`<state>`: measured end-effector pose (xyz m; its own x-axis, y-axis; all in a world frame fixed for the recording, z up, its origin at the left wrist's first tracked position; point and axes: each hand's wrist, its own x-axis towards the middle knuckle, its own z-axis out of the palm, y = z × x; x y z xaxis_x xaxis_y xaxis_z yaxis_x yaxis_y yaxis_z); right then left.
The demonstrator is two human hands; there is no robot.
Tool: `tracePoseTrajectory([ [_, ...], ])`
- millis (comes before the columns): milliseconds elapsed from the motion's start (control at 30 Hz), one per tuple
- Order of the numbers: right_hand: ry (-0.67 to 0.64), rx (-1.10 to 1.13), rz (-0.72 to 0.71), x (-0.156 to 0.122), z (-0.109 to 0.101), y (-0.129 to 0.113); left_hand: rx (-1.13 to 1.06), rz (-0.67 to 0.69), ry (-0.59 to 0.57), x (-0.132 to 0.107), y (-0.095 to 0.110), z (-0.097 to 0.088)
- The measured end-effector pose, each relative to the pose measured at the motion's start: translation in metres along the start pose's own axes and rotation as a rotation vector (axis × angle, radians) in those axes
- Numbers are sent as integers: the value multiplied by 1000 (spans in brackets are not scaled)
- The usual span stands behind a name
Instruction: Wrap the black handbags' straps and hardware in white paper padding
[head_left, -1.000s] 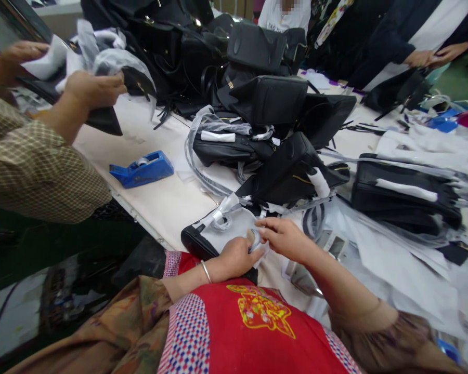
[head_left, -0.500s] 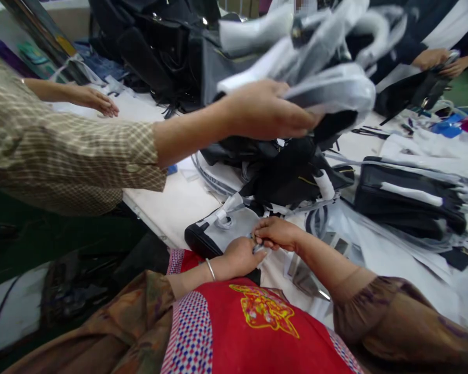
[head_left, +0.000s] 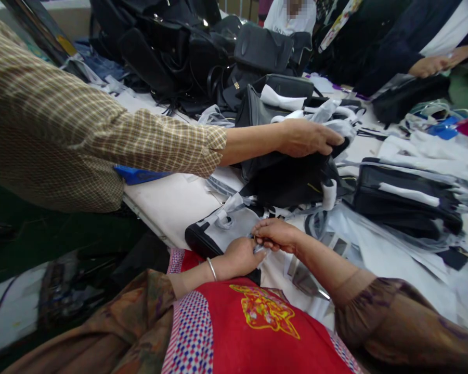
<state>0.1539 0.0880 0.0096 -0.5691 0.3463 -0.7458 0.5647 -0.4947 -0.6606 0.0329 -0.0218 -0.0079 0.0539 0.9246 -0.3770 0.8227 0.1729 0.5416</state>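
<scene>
A black handbag (head_left: 200,241) with a pale wrapping over its side lies at the table's near edge, close against my red apron. My left hand (head_left: 242,255), with a bangle on its wrist, is closed at the bag's right end. Directly beside it my right hand (head_left: 275,234) pinches with bent fingertips, almost touching the left thumb. Between the two hands shows a small greyish piece, too small and covered to name. A white wrapped strip (head_left: 224,218) stands up on the bag's top.
A co-worker's checked sleeve (head_left: 171,140) crosses from the left, its hand (head_left: 306,137) on a black bag with wrapped handles. More black bags (head_left: 263,49) are piled behind. To the right lies another black bag (head_left: 405,197) in clear plastic. A metal block (head_left: 310,280) sits beside my right forearm.
The co-worker's arm has reached farther right and lowered the plastic-wrapped handles onto the pile. A blue item now shows under that sleeve. My two hands have hardly moved.
</scene>
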Motion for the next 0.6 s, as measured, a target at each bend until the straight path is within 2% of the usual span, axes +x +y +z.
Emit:
tracePoseTrajectory([
  [367,-6,55,-12,-3,4,-1,-27,-44,-35,-2,3,-4],
  [600,0,49,0,-1,3,1,-18,-21,-13,0,0,0],
])
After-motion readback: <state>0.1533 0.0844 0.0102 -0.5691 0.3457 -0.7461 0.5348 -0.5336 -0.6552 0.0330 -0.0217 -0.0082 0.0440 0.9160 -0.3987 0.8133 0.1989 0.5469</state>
